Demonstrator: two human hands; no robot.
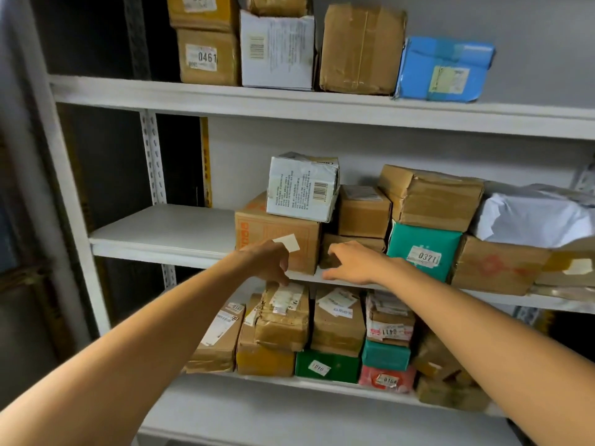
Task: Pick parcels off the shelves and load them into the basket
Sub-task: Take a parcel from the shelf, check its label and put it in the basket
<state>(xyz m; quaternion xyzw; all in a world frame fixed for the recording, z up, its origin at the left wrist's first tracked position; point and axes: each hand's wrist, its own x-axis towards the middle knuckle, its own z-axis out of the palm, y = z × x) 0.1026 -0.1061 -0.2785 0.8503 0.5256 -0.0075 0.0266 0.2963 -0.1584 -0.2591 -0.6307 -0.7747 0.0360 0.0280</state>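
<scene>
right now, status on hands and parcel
Left hand and right hand both empty, at middle shelf edge. Orange-printed box not gripped yet. White box stacked on it; basket out of view.

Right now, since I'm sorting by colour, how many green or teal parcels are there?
3: 0371 teal box on middle shelf; dark green box and smaller teal box on lower shelf. More may hide behind.

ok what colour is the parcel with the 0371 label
The parcel is teal green, seen best in the head view, on the middle shelf.
</scene>
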